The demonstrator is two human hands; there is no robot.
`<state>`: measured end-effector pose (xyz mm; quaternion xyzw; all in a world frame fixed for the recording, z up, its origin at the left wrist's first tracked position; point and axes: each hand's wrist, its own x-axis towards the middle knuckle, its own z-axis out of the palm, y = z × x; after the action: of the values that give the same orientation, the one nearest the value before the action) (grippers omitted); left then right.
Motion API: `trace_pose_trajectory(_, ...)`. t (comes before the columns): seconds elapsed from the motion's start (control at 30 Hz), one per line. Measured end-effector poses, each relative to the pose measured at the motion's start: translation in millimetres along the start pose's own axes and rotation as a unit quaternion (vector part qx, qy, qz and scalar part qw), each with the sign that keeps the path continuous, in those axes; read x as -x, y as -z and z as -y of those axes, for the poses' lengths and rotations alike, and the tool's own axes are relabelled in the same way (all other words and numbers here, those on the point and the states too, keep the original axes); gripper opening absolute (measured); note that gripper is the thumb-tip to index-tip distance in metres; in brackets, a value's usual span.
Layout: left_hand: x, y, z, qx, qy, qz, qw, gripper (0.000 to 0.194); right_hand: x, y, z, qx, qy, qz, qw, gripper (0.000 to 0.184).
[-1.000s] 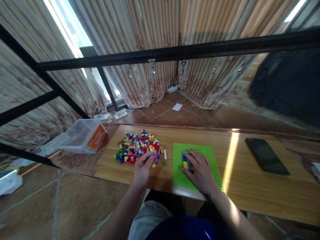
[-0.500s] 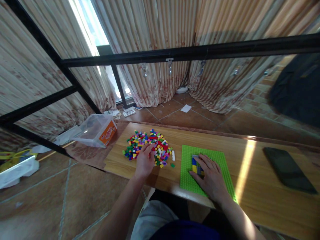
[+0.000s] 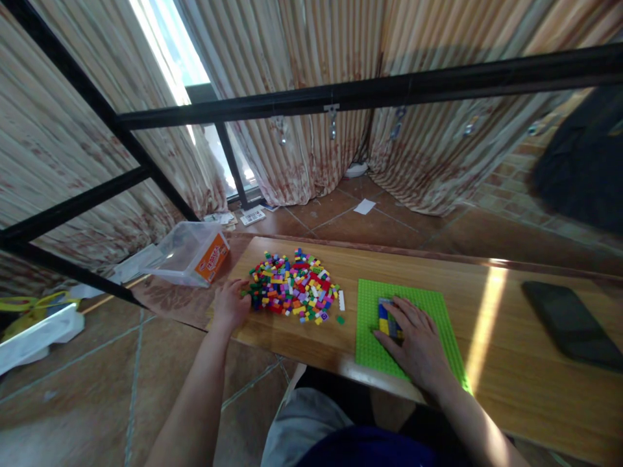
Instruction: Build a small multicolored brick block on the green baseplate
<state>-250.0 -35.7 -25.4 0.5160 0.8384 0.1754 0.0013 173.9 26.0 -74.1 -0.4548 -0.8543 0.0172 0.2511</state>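
A pile of small colourful building bricks point(image 3: 296, 285) lies on the wooden table. At the pile's left edge is my left hand point(image 3: 232, 305), its fingers slightly apart and touching or nearly touching dark green bricks; nothing shows in its grasp. On the green baseplate point(image 3: 367, 350) stands a small build of blue, yellow and grey bricks point(image 3: 384, 318). My right hand point(image 3: 417, 337) lies over this build, thumb at the near side and fingers across the top, covering its right part. Between pile and baseplate lie a white brick point(image 3: 341, 300) and a green round piece point(image 3: 340, 320).
A clear plastic bin point(image 3: 189, 253) with an orange label sits left of the wooden table point(image 3: 302, 347). A dark phone or tablet point(image 3: 572, 321) lies at the table's right. Black metal bars point(image 3: 292, 107) cross in front of the curtains.
My left hand has moved left, from over the middle of the brick pile to its left edge. My right hand stays on the build. The view has shifted slightly.
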Motion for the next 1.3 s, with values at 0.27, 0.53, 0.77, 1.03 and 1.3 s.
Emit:
trace_pose_trajectory(0.27, -4.6, -8.9, 2.7, -0.031, -0.007, 0.052, 0.998, 0.049, -0.1, 0.8, -0.2, 0.000, -0.001, 0.001, 1.000, 0.058)
trace_pose_trajectory(0.53, -4.2, -4.3, -1.9, -0.044, 0.002, 0.044, 0.998, 0.038, -0.9, 3.6, 2.2, 0.006, -0.003, 0.007, 1.000, 0.057)
trace_pose_trajectory(0.77, -0.8, 5.6, -3.0, -0.057, -0.029, -0.004, 0.998, 0.025, -1.0, 3.5, 1.5, 0.000, -0.005, 0.008, 1.000, 0.058)
trace_pose_trajectory(1.03, 21.2, 13.5, -28.1, 0.007, -0.119, -0.056, 0.991, 0.022, -1.6, 3.8, 2.8, -0.001, -0.012, 0.013, 1.000, 0.058)
trace_pose_trajectory(1.3, 49.7, -11.2, -117.5, 0.071, -0.243, -0.037, 0.967, 0.020, -2.6, 6.7, 4.9, -0.003, -0.015, 0.020, 1.000, 0.057)
